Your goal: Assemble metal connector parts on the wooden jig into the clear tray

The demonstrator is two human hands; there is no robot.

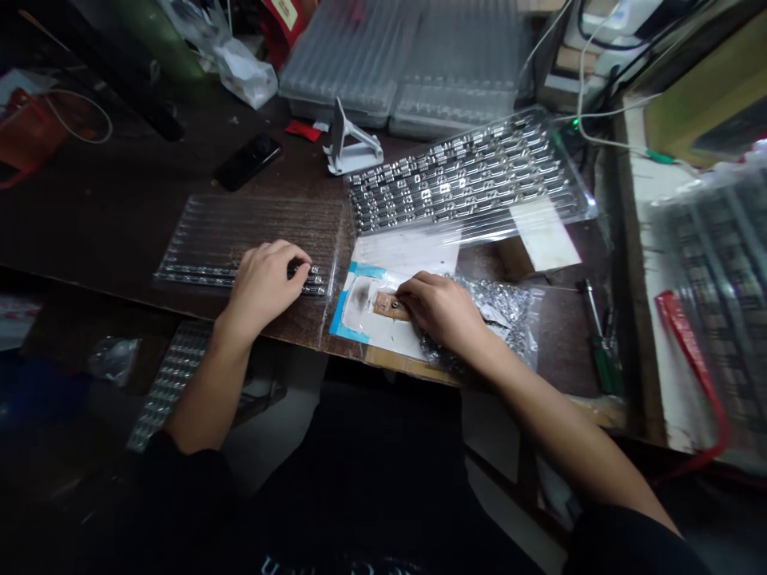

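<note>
My left hand is over the near side of a clear grooved plastic tray. Its thumb and forefinger are pinched together above rows of small shiny metal parts, and I cannot make out what is between them. My right hand rests with bent, closed fingertips at the right end of a small wooden block. A dark round metal piece sits in the block. Whatever the right fingertips grip is hidden. Under the block lies a white board edged with blue tape.
A clear bag of small metal parts lies beneath my right forearm. Behind are a filled parts tray, a white stand and stacked plastic trays. A phone lies left, a green-handled screwdriver right.
</note>
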